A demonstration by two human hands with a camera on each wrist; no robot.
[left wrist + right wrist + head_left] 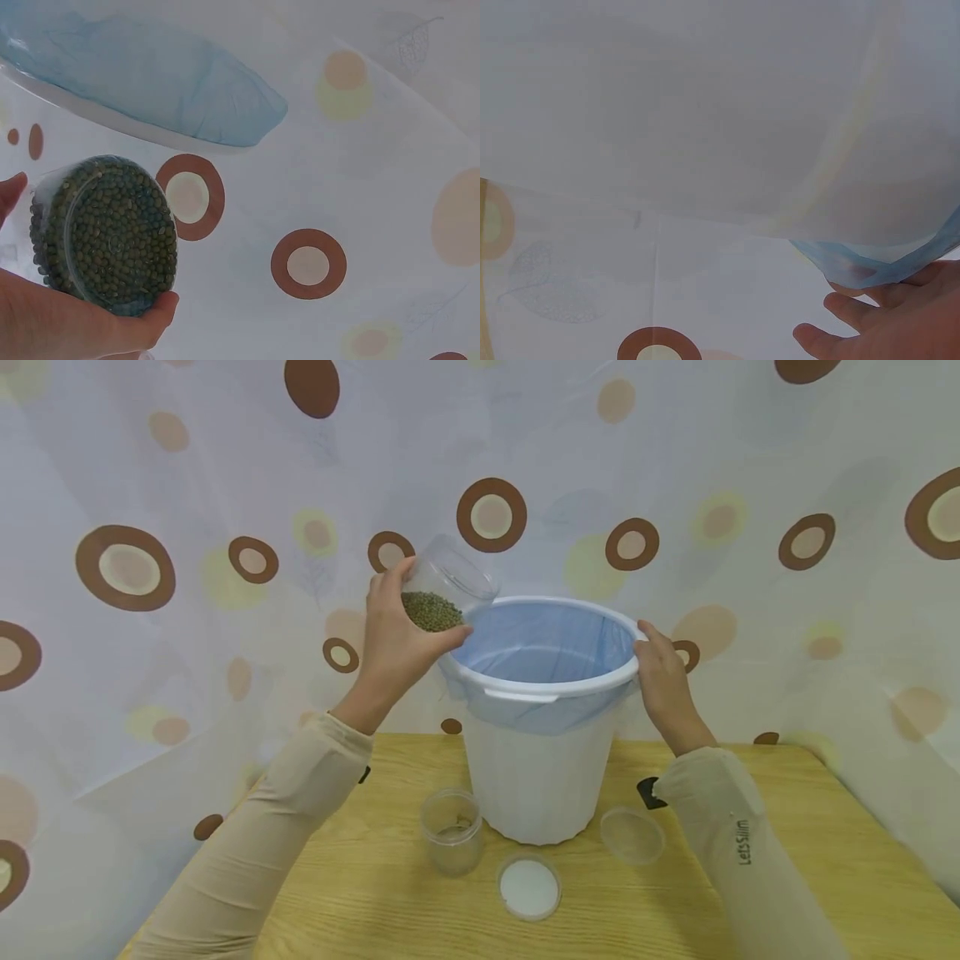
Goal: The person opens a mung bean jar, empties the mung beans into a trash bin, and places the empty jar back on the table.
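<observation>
My left hand (393, 647) grips a clear plastic jar (450, 568) between thumb and fingers. The jar leans with its mouth toward the trash can, overlapping the left of its rim in the head view. Green mung beans (120, 240) are gathered at the jar's bottom. A blue liner bag (540, 643) lines the white trash can (536, 777) and folds over its rim (525, 685). At the right side, my right hand (666, 681) holds that rim; its fingers show below the bag edge (885, 274) in the right wrist view.
In front of the can on the wooden table (360, 893) stand another clear jar (453, 843) and a round lid with a white disc (529, 887). A clear lid (632, 837) lies right of the can. A dotted sheet (570, 460) hangs behind.
</observation>
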